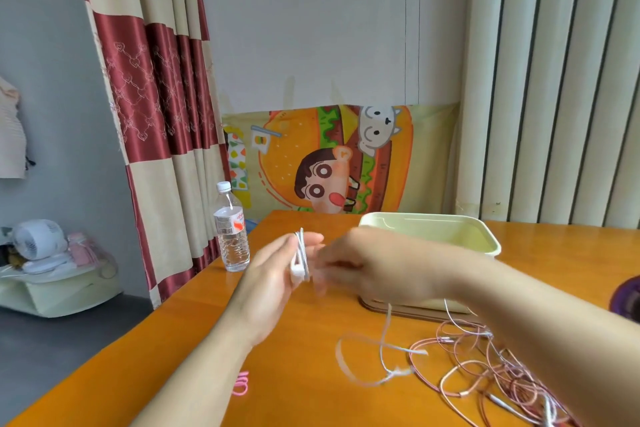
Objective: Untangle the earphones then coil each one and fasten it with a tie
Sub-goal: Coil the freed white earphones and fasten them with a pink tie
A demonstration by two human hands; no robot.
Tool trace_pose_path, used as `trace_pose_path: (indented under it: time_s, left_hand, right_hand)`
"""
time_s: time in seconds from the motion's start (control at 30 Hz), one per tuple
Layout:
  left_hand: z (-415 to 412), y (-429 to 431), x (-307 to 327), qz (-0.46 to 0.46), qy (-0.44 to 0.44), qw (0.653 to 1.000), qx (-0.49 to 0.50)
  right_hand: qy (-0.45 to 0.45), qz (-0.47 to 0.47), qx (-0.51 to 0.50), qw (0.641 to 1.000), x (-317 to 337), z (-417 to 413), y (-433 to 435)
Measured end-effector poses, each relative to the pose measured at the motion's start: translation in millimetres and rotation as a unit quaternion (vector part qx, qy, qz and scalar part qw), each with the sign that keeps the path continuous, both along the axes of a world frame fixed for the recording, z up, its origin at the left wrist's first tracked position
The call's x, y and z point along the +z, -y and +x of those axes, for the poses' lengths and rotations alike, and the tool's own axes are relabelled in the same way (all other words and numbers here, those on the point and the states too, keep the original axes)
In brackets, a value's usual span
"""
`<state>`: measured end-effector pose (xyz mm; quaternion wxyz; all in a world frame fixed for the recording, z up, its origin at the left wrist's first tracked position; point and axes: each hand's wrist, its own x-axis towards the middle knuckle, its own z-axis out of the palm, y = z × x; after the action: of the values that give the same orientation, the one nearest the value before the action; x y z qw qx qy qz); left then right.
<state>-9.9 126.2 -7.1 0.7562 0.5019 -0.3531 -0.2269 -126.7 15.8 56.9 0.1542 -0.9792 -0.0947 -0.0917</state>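
Nearest, a tangled pink earphone (pixel 485 371) sprawls on the table (pixel 294 399) at the right. Above, the left hand (pixel 273 274) pinches the thin white earphone (pixel 300 255), partly coiled, its tail trailing down to the tabletop. The right hand (pixel 367 263) is too blurred to tell its grip.

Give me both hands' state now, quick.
Left hand: holds the white earphone coil.
Right hand: at the coil, fingers blurred; grip cannot be told.
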Motion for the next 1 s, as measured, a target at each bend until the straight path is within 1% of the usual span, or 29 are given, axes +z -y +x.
trace_pose_path:
  time_s: [0.1,0.2,0.27,0.33,0.37,0.4,0.43,0.5,0.53,0.6,0.67,0.77,0.83,0.87,0.9,0.93,1.0]
  left_hand:
    - [-8,-1,-5,0.066,0.068,0.995,-0.031]
    - [-20,-4,0,0.077,0.076,0.992,-0.072]
    - [-27,-6,9,0.035,0.046,0.992,-0.112]
    - [-28,-7,19,-0.042,-0.040,0.990,-0.131]
    - [-25,-7,23,-0.082,-0.084,0.985,-0.126]
    - [-21,-5,25,-0.114,-0.113,0.981,-0.111]
    - [-16,-4,27,-0.132,-0.125,0.979,-0.091]
    - [-6,0,23,-0.133,-0.118,0.983,-0.050]
    - [-1,2,20,-0.114,-0.098,0.988,-0.028]
    - [3,3,10,-0.033,-0.019,0.999,0.019]
    - [5,3,0,0.042,0.045,0.998,0.028]
    - [-2,-1,-5,0.092,0.068,0.993,-0.025]
    - [-9,-3,-3,0.125,0.110,0.984,-0.062]
    - [-13,-5,-1,0.127,0.109,0.981,-0.095]
    - [-15,-6,2,0.116,0.083,0.981,-0.130]
    - [-17,-9,6,0.092,0.034,0.982,-0.164]
    - [-18,-11,17,-0.001,-0.096,0.974,-0.203]
  right_hand:
    - [0.069,0.047,-0.021,0.996,24,1,8]
    - [0.129,0.112,-0.063,0.983,26,13,29]
    - [0.129,0.158,-0.087,0.975,13,21,40]
    - [0.097,0.211,-0.094,0.968,-6,25,42]
    - [0.077,0.217,-0.091,0.969,-15,26,40]
    - [0.058,0.202,-0.085,0.974,-23,25,36]
    - [0.041,0.167,-0.078,0.982,-30,24,32]
    - [0.006,0.074,-0.055,0.996,-37,22,22]
    - [-0.013,0.038,-0.040,0.998,-35,19,17]
    - [-0.027,0.017,-0.014,0.999,-22,13,11]
    - [0.012,0.013,-0.007,1.000,-3,9,11]
    - [0.092,0.034,-0.043,0.994,14,11,23]
    - [0.114,0.058,-0.065,0.990,13,16,29]
    - [0.119,0.078,-0.074,0.987,10,18,33]
    - [0.124,0.108,-0.078,0.983,7,21,37]
    - [0.128,0.148,-0.078,0.978,2,22,40]
    - [0.121,0.218,-0.078,0.965,-11,24,44]
